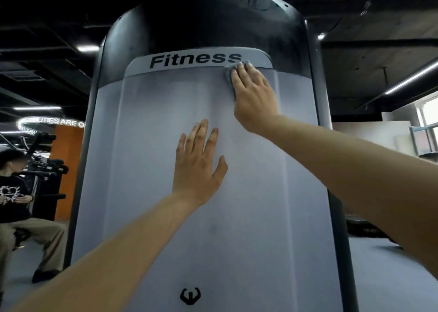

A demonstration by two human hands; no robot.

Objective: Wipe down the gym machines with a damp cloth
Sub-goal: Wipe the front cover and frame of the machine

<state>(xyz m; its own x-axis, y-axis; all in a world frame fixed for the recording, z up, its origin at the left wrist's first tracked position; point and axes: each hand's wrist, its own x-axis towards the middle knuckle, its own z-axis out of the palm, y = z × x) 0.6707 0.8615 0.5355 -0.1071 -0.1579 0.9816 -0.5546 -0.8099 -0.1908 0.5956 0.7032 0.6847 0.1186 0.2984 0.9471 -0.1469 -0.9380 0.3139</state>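
A tall gym machine fills the view, with a pale grey front shroud (151, 193) and a dark rounded top. A band near the top reads "Fitness". My right hand (253, 93) presses a grey cloth (228, 74) flat against the shroud, just below the right end of that word. Only the cloth's left and upper edges show past my fingers. My left hand (200, 162) lies flat on the middle of the shroud, fingers straight and spread, holding nothing.
A person (14, 198) sits at the left beside dark gym equipment (45, 164) and an orange wall. Grey floor (379, 276) runs past the machine on the right, with a dark low object there and windows at the far right.
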